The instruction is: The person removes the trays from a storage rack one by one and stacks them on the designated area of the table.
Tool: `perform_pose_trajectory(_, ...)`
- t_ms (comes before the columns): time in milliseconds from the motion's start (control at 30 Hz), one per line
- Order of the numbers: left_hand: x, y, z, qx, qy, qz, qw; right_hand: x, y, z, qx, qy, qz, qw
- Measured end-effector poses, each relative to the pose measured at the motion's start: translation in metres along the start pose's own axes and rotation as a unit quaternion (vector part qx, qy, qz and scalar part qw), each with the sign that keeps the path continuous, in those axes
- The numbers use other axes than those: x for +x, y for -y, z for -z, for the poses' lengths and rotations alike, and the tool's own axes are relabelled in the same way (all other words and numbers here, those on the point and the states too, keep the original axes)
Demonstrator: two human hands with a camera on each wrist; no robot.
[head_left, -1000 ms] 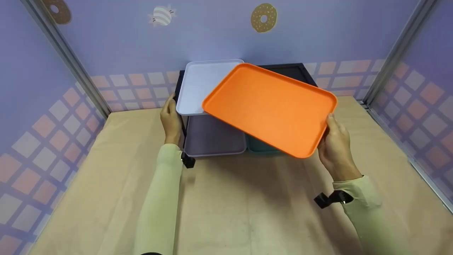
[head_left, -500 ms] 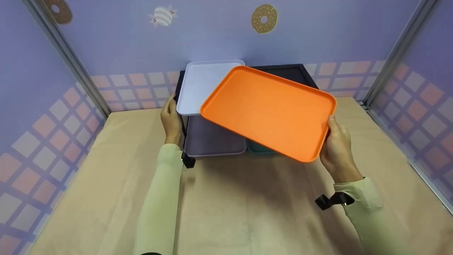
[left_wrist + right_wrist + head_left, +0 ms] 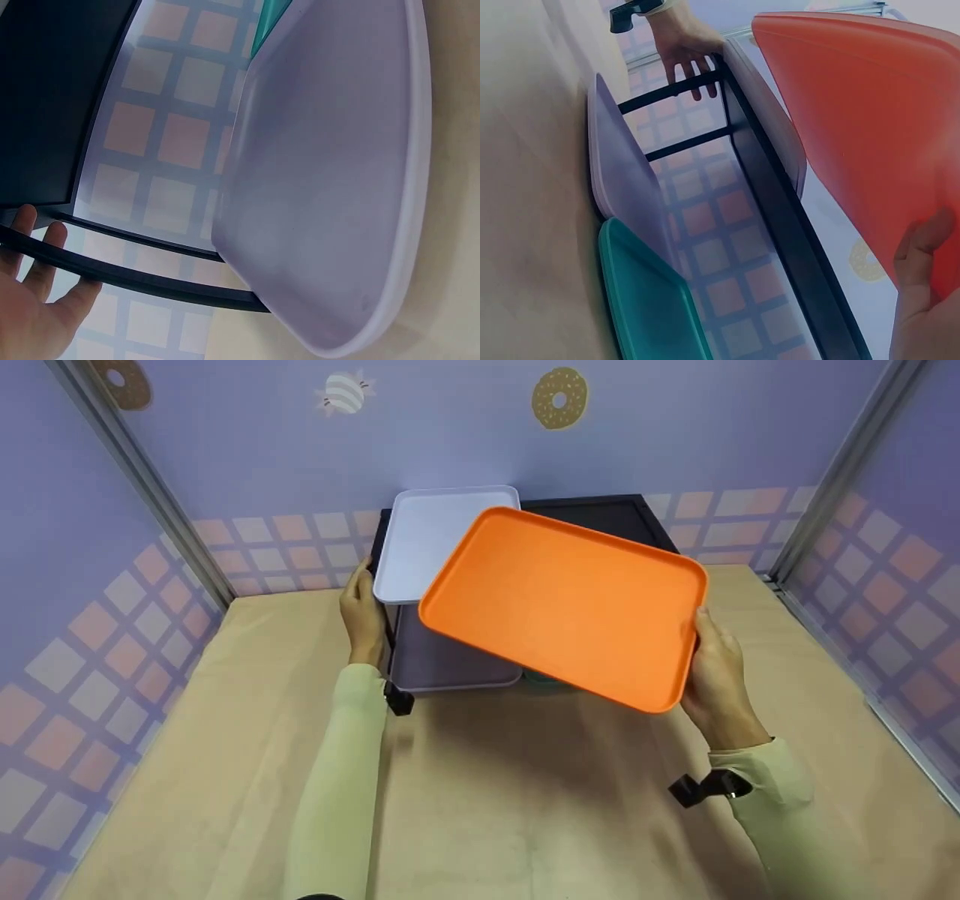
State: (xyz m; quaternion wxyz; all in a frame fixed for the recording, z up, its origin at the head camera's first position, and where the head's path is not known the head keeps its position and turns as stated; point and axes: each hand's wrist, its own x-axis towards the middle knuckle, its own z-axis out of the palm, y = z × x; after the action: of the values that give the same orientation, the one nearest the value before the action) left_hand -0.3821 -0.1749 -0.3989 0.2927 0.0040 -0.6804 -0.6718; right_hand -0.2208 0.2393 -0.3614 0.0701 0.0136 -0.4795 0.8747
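Note:
My right hand (image 3: 716,679) grips the right short edge of an orange tray (image 3: 562,607), thumb on its upper face. The tray is held tilted in the air, partly in front of a black two-tier rack (image 3: 607,517). On the rack's top, at left, lies a white tray (image 3: 442,540); the orange tray covers its right part. Below are a greyish-purple tray (image 3: 450,652) and a teal tray (image 3: 649,300), side by side. At the rack's left side, my left hand (image 3: 362,615) touches the black frame bar (image 3: 150,279) with fairly straight fingers.
A beige-covered table (image 3: 480,810) extends in front of the rack. A purple wall (image 3: 450,435) with printed tiles and sweets stands close behind. Side panels with metal frame posts (image 3: 840,472) close off left and right. Black devices (image 3: 705,787) are strapped to both wrists.
The orange tray has drifted slightly down and left and levelled a little, with my right hand still gripping it. More of the rack's black top shows. My left hand has stayed in place.

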Motion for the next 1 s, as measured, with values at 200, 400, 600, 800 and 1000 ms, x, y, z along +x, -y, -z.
perform_pose_trajectory(200,0.000,0.000,0.000,0.003,0.001,0.004,1.0000,-0.002,0.001,0.001,-0.012,-0.005,-0.004,1.000)
perform_pose_trajectory(400,-0.001,0.000,0.000,0.013,-0.002,-0.004,0.9999,-0.004,0.001,0.002,-0.032,-0.004,-0.005,0.999)
perform_pose_trajectory(600,-0.001,0.000,-0.001,0.019,0.000,-0.008,0.9998,-0.005,0.001,0.004,-0.057,-0.009,-0.013,0.998)
perform_pose_trajectory(800,0.000,0.001,-0.001,0.031,0.002,-0.008,0.9995,-0.008,-0.001,0.007,-0.073,-0.012,-0.021,0.997)
perform_pose_trajectory(1000,-0.001,0.001,-0.001,0.033,0.007,-0.007,0.9994,-0.010,-0.001,0.010,-0.076,-0.001,-0.026,0.997)
